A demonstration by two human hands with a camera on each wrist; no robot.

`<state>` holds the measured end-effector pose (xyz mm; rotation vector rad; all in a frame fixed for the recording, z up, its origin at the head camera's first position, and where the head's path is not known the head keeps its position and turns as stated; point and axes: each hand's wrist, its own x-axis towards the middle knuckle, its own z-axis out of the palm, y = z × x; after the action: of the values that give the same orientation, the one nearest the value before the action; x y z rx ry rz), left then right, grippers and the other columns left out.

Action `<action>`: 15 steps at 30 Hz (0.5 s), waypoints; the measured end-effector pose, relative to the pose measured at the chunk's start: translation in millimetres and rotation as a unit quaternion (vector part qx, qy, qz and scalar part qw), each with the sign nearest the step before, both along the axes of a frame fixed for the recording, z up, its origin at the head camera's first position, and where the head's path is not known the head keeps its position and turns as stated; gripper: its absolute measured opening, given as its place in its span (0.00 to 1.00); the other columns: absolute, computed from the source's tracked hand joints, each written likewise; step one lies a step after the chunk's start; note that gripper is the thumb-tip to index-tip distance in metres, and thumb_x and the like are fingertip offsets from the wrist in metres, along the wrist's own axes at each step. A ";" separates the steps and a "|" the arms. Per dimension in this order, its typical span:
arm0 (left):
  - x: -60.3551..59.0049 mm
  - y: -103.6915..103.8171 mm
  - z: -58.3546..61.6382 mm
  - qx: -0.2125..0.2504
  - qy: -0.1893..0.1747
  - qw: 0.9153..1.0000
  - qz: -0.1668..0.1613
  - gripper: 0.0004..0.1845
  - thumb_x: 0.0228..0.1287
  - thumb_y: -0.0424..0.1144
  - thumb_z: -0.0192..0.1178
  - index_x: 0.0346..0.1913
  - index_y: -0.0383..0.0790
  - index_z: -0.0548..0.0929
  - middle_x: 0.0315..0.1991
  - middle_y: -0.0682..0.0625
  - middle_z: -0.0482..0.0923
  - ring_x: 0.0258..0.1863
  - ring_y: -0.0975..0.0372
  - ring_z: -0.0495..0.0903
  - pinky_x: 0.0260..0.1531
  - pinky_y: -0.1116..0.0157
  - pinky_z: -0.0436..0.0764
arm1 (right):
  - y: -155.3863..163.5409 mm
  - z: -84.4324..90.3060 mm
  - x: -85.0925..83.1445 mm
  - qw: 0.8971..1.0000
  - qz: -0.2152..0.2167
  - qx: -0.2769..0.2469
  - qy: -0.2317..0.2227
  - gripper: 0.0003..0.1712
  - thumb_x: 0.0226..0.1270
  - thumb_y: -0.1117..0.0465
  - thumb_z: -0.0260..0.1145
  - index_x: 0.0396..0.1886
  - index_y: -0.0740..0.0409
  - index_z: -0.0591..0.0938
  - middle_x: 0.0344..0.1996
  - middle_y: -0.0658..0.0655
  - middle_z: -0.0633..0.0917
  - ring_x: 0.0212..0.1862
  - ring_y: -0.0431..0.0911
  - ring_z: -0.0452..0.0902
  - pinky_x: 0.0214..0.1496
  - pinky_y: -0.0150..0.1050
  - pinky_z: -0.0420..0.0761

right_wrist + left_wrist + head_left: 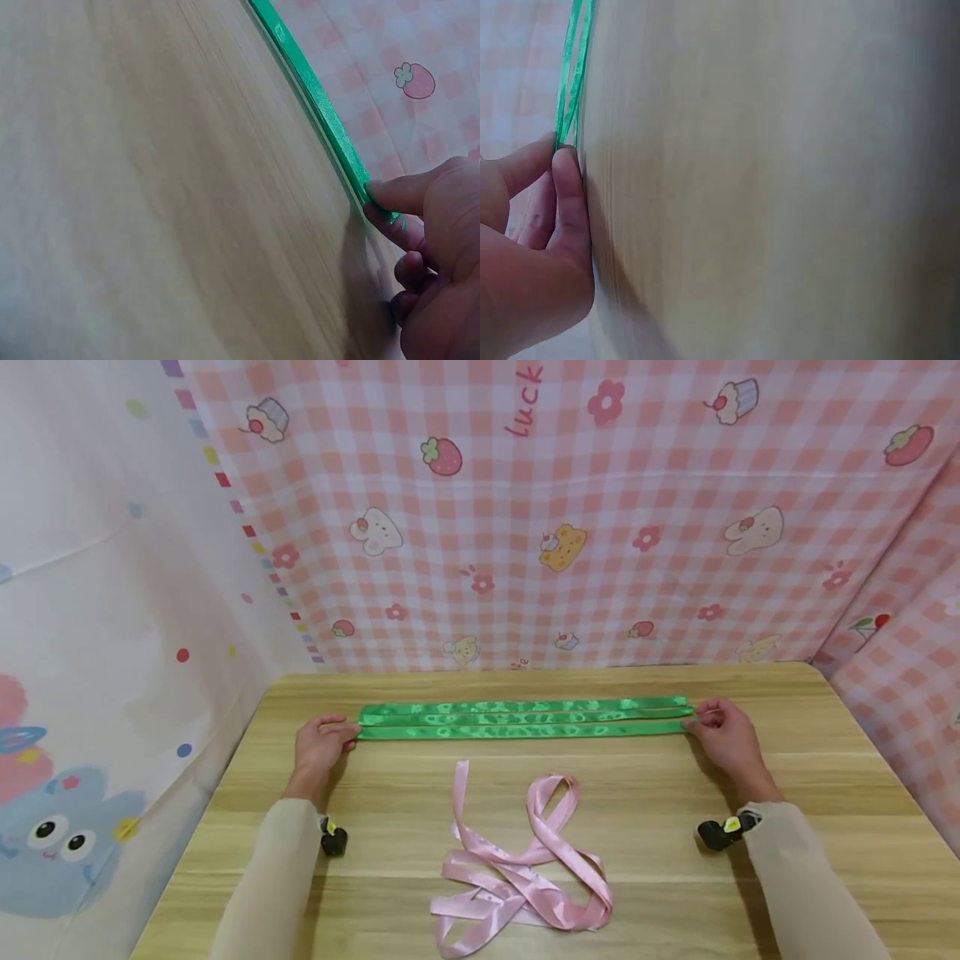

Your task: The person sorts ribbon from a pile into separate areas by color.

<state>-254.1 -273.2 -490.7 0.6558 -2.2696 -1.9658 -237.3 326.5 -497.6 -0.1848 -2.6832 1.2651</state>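
A shiny green ribbon [525,718] runs across the back of the table in several side-by-side lengths, folded back at its ends. At its left end my left hand [321,747] pinches the ribbon between thumb and finger; the left wrist view shows the green strands [571,75] meeting at those fingertips. My right hand [726,739] grips the opposite end, and in the right wrist view the thumb and a finger close on the green band [322,112]. Between the hands the lengths look straight and nearly parallel to the table's back edge.
Nearer the front lies a loose, looped pink ribbon [555,893] on the wooden table [390,843]. A pink checked cloth [487,527] hangs behind the table, and a white printed cloth [150,585] hangs at the left. Each wrist carries a small black camera [333,839].
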 end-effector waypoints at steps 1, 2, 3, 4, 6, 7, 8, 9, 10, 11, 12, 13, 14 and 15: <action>-0.7 0.5 0.2 -0.003 0.001 1.000 0.002 0.21 0.61 0.26 0.66 0.56 0.25 0.73 0.27 0.59 0.85 0.22 0.73 0.80 0.28 0.76 0.81 | -0.5 0.1 -0.3 1.000 -0.006 0.004 -0.004 0.16 0.67 0.62 0.68 0.45 0.68 0.75 0.35 0.59 0.83 0.30 0.29 0.70 0.33 0.25 0.70; -1.5 1.0 0.4 -0.007 0.001 1.000 0.002 0.21 0.61 0.26 0.66 0.56 0.25 0.73 0.27 0.59 0.85 0.22 0.73 0.80 0.27 0.76 0.81 | -1.0 0.1 -0.5 1.000 -0.010 0.005 -0.008 0.16 0.67 0.61 0.68 0.45 0.68 0.75 0.35 0.60 0.82 0.30 0.29 0.69 0.33 0.26 0.70; -1.9 1.6 0.7 -0.012 0.001 1.000 0.003 0.21 0.60 0.27 0.67 0.55 0.25 0.74 0.28 0.58 0.86 0.23 0.73 0.80 0.27 0.76 0.81 | -1.3 0.1 -0.8 1.000 -0.014 0.009 -0.010 0.16 0.67 0.61 0.68 0.45 0.68 0.75 0.36 0.61 0.82 0.30 0.29 0.69 0.32 0.26 0.70; -2.3 2.1 1.1 -0.016 -0.001 1.000 0.003 0.21 0.60 0.27 0.67 0.55 0.25 0.74 0.28 0.58 0.86 0.23 0.73 0.80 0.27 0.76 0.81 | -1.5 0.1 -1.0 1.000 -0.018 0.010 -0.013 0.16 0.67 0.61 0.68 0.45 0.67 0.75 0.36 0.61 0.82 0.29 0.29 0.69 0.32 0.26 0.70; -2.9 3.1 1.8 -0.021 -0.005 1.000 0.008 0.21 0.59 0.27 0.68 0.54 0.26 0.75 0.29 0.57 0.86 0.23 0.73 0.80 0.26 0.76 0.80 | -2.1 0.2 -1.7 1.000 -0.023 0.010 -0.017 0.16 0.67 0.61 0.68 0.46 0.68 0.75 0.36 0.60 0.82 0.29 0.29 0.69 0.32 0.25 0.71; -3.2 3.5 2.0 -0.022 -0.007 1.000 0.011 0.21 0.59 0.28 0.69 0.53 0.26 0.76 0.30 0.56 0.86 0.23 0.73 0.79 0.26 0.76 0.80 | -2.4 0.2 -2.1 0.999 -0.027 0.008 -0.019 0.16 0.67 0.61 0.68 0.46 0.68 0.74 0.36 0.59 0.82 0.29 0.29 0.69 0.32 0.25 0.71; -3.4 3.9 2.1 -0.023 -0.009 1.000 0.016 0.21 0.59 0.28 0.69 0.53 0.26 0.76 0.30 0.55 0.87 0.22 0.73 0.79 0.26 0.76 0.80 | -2.7 0.1 -2.7 0.999 -0.030 0.007 -0.021 0.17 0.67 0.61 0.68 0.46 0.67 0.74 0.35 0.58 0.82 0.29 0.29 0.69 0.32 0.25 0.71; -3.5 4.3 2.2 -0.023 -0.010 0.999 0.020 0.20 0.58 0.28 0.69 0.52 0.27 0.76 0.31 0.54 0.87 0.22 0.73 0.79 0.26 0.76 0.80 | -3.1 0.0 -3.2 0.999 -0.032 0.005 -0.023 0.17 0.67 0.61 0.68 0.46 0.67 0.74 0.35 0.57 0.82 0.30 0.29 0.70 0.32 0.25 0.71; -3.7 4.9 2.4 -0.022 -0.011 0.999 0.024 0.20 0.58 0.28 0.70 0.52 0.27 0.77 0.30 0.53 0.87 0.21 0.73 0.79 0.25 0.76 0.80 | -3.3 -0.3 -3.9 0.999 -0.036 0.002 -0.024 0.17 0.66 0.61 0.68 0.47 0.67 0.74 0.35 0.57 0.82 0.30 0.29 0.70 0.33 0.25 0.71; -3.8 5.4 2.4 -0.023 -0.011 0.999 0.027 0.19 0.58 0.28 0.70 0.51 0.27 0.77 0.30 0.54 0.87 0.21 0.73 0.79 0.25 0.76 0.80 | -3.6 -0.4 -4.3 0.999 -0.039 0.000 -0.025 0.17 0.66 0.61 0.67 0.47 0.67 0.74 0.34 0.56 0.82 0.30 0.29 0.70 0.33 0.25 0.71; -3.9 5.8 2.5 -0.023 -0.012 0.999 0.028 0.19 0.59 0.28 0.69 0.51 0.27 0.77 0.29 0.55 0.87 0.21 0.73 0.79 0.25 0.76 0.80 | -3.5 -0.8 -4.9 0.999 -0.042 -0.002 -0.026 0.17 0.66 0.61 0.67 0.47 0.67 0.74 0.34 0.55 0.82 0.29 0.29 0.70 0.33 0.25 0.71; -3.9 6.3 2.5 -0.024 -0.012 0.999 0.028 0.19 0.59 0.28 0.69 0.51 0.27 0.77 0.27 0.56 0.86 0.20 0.73 0.79 0.25 0.76 0.80 | -3.6 -1.0 -5.4 0.999 -0.045 -0.004 -0.026 0.17 0.66 0.61 0.67 0.47 0.67 0.74 0.33 0.54 0.82 0.29 0.28 0.70 0.33 0.25 0.71; -3.9 6.8 2.6 -0.024 -0.012 0.999 0.029 0.19 0.59 0.28 0.69 0.51 0.27 0.77 0.25 0.58 0.85 0.20 0.73 0.79 0.25 0.77 0.80 | -3.4 -1.3 -5.9 0.999 -0.047 -0.005 -0.026 0.17 0.66 0.62 0.67 0.47 0.67 0.74 0.33 0.53 0.82 0.29 0.28 0.70 0.33 0.25 0.71; -4.0 7.1 2.5 -0.025 -0.013 0.999 0.029 0.18 0.59 0.28 0.69 0.51 0.27 0.77 0.24 0.59 0.84 0.20 0.73 0.79 0.25 0.77 0.80 | -3.4 -1.5 -6.4 0.998 -0.049 -0.007 -0.024 0.17 0.66 0.62 0.67 0.47 0.67 0.74 0.32 0.52 0.82 0.28 0.27 0.69 0.33 0.25 0.71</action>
<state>-258.0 -266.1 -488.2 0.7363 -2.2788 -1.8797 -243.7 323.1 -499.1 -0.3485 -2.6697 1.2669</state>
